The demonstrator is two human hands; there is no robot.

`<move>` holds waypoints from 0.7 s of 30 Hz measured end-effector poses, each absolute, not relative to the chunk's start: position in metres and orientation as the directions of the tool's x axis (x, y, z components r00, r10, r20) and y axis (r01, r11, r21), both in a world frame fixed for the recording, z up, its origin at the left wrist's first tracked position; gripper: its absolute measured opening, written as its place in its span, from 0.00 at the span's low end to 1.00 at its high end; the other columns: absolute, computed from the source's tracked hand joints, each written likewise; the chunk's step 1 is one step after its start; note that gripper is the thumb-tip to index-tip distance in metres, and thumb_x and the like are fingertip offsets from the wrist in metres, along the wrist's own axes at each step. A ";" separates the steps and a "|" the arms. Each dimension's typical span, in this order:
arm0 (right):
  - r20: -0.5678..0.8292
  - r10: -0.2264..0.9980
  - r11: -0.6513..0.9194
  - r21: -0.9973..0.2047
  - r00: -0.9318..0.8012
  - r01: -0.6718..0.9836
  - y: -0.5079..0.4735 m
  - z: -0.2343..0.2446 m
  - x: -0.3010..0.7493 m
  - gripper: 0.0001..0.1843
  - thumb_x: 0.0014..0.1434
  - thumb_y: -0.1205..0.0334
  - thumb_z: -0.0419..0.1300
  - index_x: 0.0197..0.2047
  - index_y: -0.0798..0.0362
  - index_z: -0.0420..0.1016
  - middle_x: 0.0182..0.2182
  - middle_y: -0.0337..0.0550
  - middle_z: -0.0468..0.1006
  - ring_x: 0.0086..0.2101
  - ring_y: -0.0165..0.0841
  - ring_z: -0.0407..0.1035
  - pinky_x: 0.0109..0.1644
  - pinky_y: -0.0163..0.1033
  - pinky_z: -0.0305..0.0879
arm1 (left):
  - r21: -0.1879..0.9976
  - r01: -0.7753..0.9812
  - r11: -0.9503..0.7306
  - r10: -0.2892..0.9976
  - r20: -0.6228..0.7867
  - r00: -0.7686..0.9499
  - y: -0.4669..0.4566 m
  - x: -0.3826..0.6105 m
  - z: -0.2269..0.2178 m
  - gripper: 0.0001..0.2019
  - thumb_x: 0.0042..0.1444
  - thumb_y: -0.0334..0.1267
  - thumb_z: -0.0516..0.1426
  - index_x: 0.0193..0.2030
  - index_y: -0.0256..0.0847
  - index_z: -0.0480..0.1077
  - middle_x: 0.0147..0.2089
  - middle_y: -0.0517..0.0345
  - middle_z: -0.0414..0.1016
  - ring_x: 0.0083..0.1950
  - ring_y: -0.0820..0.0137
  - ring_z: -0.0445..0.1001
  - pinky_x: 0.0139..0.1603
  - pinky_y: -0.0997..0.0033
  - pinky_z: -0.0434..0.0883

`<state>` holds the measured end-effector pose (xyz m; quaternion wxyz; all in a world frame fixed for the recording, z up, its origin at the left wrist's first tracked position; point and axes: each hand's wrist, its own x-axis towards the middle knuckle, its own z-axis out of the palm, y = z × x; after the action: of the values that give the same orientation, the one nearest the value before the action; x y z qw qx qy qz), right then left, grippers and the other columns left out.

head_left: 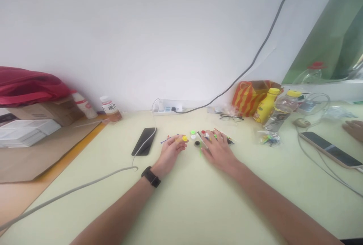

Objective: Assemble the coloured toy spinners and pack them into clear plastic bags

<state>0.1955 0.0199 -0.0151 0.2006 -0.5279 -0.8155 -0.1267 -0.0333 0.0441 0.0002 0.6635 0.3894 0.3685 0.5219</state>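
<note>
My left hand (171, 149), with a black watch on its wrist, has its fingers closed on a small yellow round piece (185, 138). Blue and red thin sticks (164, 140) lie just beyond that hand. To the right, my right hand (219, 149) lies low over a cluster of small coloured pieces, fingers apart, hiding part of them. Between the hands are a green disc (193, 132), a white disc (193, 137) and a black-centred round piece (197, 144). A red disc (203, 132) sits by my right fingertips. What the small pieces are, I cannot tell.
A black phone (144, 141) with a cable across it lies left of my hands. At the right are a small bag of coloured pieces (269, 138), bottles (266, 105) and another phone (331, 148). Another person's hand (353, 128) rests at the right edge. A power strip (167, 110) is by the wall.
</note>
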 end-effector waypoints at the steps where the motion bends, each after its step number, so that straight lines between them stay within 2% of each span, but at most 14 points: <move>1: 0.459 0.808 0.418 -0.005 -0.369 0.909 0.020 -0.015 0.196 0.24 0.69 0.55 0.52 0.65 0.49 0.70 0.65 0.55 0.66 0.62 0.56 0.55 0.64 0.61 0.50 | 0.901 -0.406 0.152 0.979 -0.081 0.189 0.044 -0.033 0.000 0.15 0.54 0.45 0.70 0.42 0.37 0.80 0.40 0.51 0.81 0.37 0.72 0.77 0.43 0.71 0.72; 5: 0.435 0.813 0.430 0.000 -0.387 0.903 0.019 -0.015 0.196 0.21 0.70 0.54 0.51 0.61 0.51 0.73 0.66 0.56 0.66 0.62 0.55 0.55 0.64 0.61 0.50 | 0.905 -0.398 0.147 0.979 -0.076 0.189 0.044 -0.033 0.000 0.15 0.54 0.45 0.69 0.42 0.37 0.80 0.40 0.50 0.81 0.37 0.72 0.77 0.43 0.71 0.72; 12: 0.418 0.821 0.433 -0.011 -0.389 0.901 0.019 -0.016 0.196 0.25 0.69 0.53 0.52 0.65 0.50 0.69 0.67 0.54 0.65 0.63 0.56 0.54 0.65 0.61 0.50 | 0.904 -0.402 0.147 0.979 -0.075 0.188 0.043 -0.032 0.001 0.15 0.53 0.45 0.70 0.42 0.36 0.80 0.39 0.52 0.81 0.36 0.72 0.76 0.43 0.72 0.71; 21: 0.323 0.873 0.441 -0.203 -0.366 0.874 0.012 -0.014 0.191 0.23 0.71 0.50 0.50 0.63 0.49 0.70 0.66 0.52 0.64 0.65 0.53 0.51 0.65 0.59 0.55 | 0.904 -0.405 0.137 0.979 -0.062 0.193 0.044 -0.032 0.000 0.15 0.54 0.45 0.70 0.42 0.36 0.80 0.39 0.51 0.81 0.37 0.72 0.76 0.43 0.71 0.71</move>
<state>0.1911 0.0117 -0.0138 0.1944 -0.5286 -0.8263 -0.0018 -0.0320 0.0438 0.0001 0.6621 0.3978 0.3609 0.5226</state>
